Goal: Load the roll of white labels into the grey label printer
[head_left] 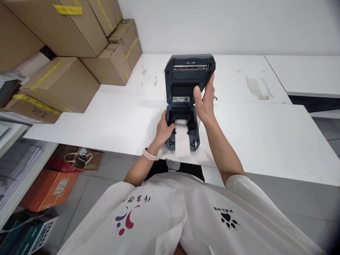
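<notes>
As the printer [183, 108] stands open between them | left hand [163, 130] grips base [197, 134] at left | right hand [206, 105] clasps raised lid [183, 78]

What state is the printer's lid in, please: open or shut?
Open: the lid stands up behind the base, with the right hand at its side, exposing the white paper.

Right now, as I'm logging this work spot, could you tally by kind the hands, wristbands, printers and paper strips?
Hands: 2 (left hand, right hand)
Wristband: 1
Printer: 1
Paper strip: 1
Total: 5
</notes>
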Demonstrator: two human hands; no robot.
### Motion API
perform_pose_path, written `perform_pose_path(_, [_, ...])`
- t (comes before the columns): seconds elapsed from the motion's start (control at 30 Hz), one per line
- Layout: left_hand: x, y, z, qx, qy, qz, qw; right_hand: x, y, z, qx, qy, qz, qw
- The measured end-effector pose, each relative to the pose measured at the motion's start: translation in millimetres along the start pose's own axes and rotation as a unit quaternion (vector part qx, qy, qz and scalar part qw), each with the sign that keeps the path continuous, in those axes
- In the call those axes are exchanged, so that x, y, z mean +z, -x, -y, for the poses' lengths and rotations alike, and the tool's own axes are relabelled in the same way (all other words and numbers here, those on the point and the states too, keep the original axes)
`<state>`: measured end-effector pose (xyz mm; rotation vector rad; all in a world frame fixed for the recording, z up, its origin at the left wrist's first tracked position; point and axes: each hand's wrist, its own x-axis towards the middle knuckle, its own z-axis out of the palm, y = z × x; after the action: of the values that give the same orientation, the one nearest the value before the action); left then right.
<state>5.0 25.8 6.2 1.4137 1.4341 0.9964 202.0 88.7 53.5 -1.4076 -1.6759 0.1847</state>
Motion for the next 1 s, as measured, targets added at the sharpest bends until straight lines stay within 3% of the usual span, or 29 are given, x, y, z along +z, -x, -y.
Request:
perform_pose_path(0.13, [-0.4, 2.3, -3.5, -0.002, -0.041, -0.003, 0.999, -14.4, 4.0, 12.7, 0.006, 0.153, 0.039, 0.987])
perform_pose_path(0.2, [-2.2, 3.3, -9.0, -0.007, -0.073, -0.004, 0.997, -18.7, 12.0, 26.1, 0.001, 0.217, 0.099, 0.971])
perform_pose_path(0.27, [-3.5, 2.5, -12.8, -0.010, -0.112, -0.011, 0.994, -16.1, 17.4, 38.3, -0.043, 0.261, 0.211, 0.941])
perform_pose_path(0.37, [-3.9, 0.3, -13.4, -0.001, -0.149, -0.025, 0.988, -1.1, 17.4, 47.2, -0.121, 0.304, 0.401, 0.855])
perform_pose_path(0.47, [-3.4, -0.5, -10.3, 0.010, -0.146, -0.028, 0.989, 14.4, 10.5, 46.7, -0.154, 0.298, 0.504, 0.796])
perform_pose_path(0.57, [-3.3, 0.1, -7.3, 0.018, -0.132, -0.033, 0.990, 13.3, 1.3, 42.3, -0.165, 0.229, 0.566, 0.775])
perform_pose_path(0.63, [-3.4, 0.9, -6.4, 0.020, -0.124, -0.038, 0.991, -2.9, -2.4, 35.5, -0.161, 0.114, 0.595, 0.779])
perform_pose_path(0.7, [-3.6, 2.2, -6.7, 0.015, -0.118, -0.039, 0.992, -31.3, -0.7, 22.0, -0.150, -0.048, 0.587, 0.794])
perform_pose_path(0.8, [-3.9, 4.4, -8.4, 0.001, -0.111, -0.029, 0.993, -82.1, 13.1, -13.7, -0.100, -0.234, 0.500, 0.828])
perform_pose_path(0.9, [-3.9, 5.3, -9.1, 0.000, -0.107, -0.024, 0.994, -113.8, 30.9, -61.0, 0.017, -0.274, 0.398, 0.875])
perform_pose_path(1.0, [-3.6, 4.9, -7.9, 0.003, -0.099, -0.031, 0.995, -111.1, 40.4, -103.5, 0.133, -0.248, 0.302, 0.911])
